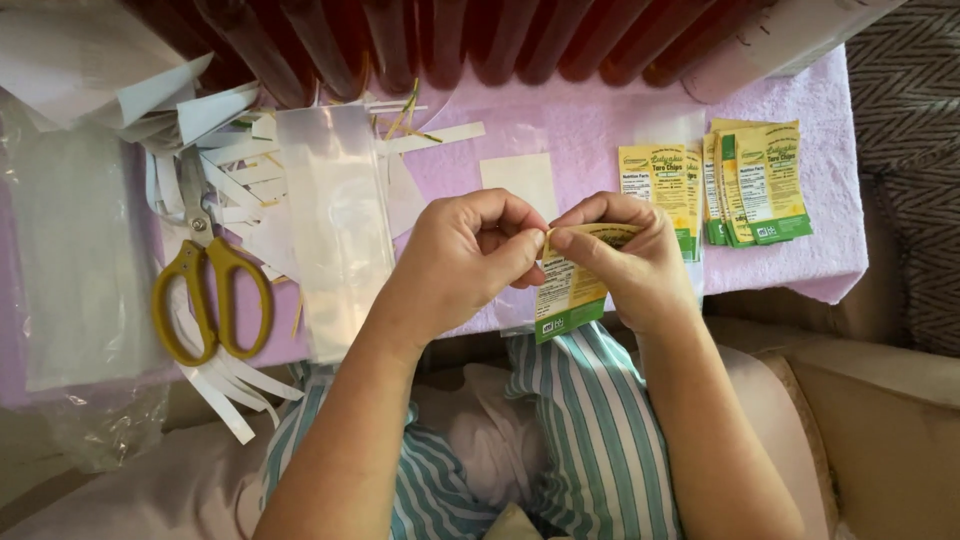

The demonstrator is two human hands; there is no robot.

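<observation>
my left hand (470,255) and right hand (625,255) meet fingertip to fingertip, both pinching the top edge of a small yellow and green printed paper label (568,290) that hangs between them; it looks light, thin and floppy, best held by its corner. just beyond my right hand lie more such labels (745,180) on the lilac cloth (590,125), and well off past my left, yellow-handled scissors (205,285) among white paper strips (240,170)

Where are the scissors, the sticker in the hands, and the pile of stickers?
scissors (210,290), head view, on a yellow handle loop.
sticker (567,300), head view, on its lower half.
pile of stickers (765,180), head view, on the top sheet.
</observation>
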